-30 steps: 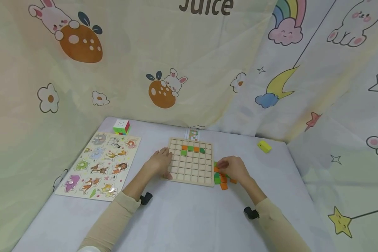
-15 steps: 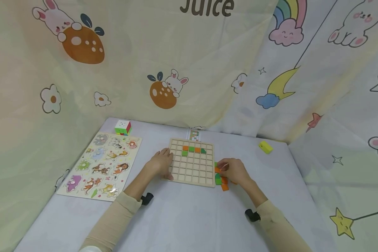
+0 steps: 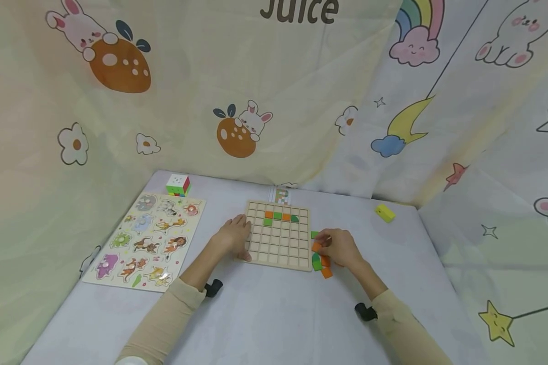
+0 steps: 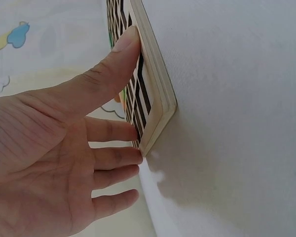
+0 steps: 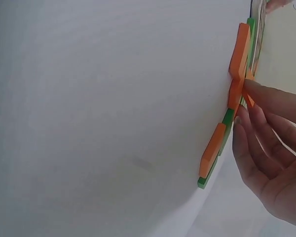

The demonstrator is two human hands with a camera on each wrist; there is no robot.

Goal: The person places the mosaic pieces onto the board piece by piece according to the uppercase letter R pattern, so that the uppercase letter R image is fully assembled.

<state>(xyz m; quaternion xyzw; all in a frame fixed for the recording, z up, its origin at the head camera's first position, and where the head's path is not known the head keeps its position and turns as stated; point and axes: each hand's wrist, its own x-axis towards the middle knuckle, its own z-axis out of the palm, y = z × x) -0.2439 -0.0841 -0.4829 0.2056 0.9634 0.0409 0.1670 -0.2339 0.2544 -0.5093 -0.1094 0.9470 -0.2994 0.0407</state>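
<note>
A wooden grid board (image 3: 280,248) lies mid-table, with several orange and green tiles (image 3: 277,216) set in its upper cells. My left hand (image 3: 231,236) rests on the board's left edge; in the left wrist view its thumb (image 4: 124,45) lies over the rim and the straight fingers touch the board's side. To the right of the board, my right hand (image 3: 340,247) is over a small pile of loose tiles (image 3: 326,272). In the right wrist view, its thumb and fingers pinch an orange tile (image 5: 249,95). The hand hides part of the pile.
An animal puzzle board (image 3: 146,243) lies at the left, with a puzzle cube (image 3: 178,184) behind it. A small pattern card (image 3: 281,194) sits beyond the grid board. A yellow block (image 3: 385,213) is at the back right. Printed curtains (image 3: 292,101) hang behind the table.
My right hand's fingers have shifted slightly among the loose tiles, and an orange and a green tile there have moved apart. My left hand stays on the board's edge.
</note>
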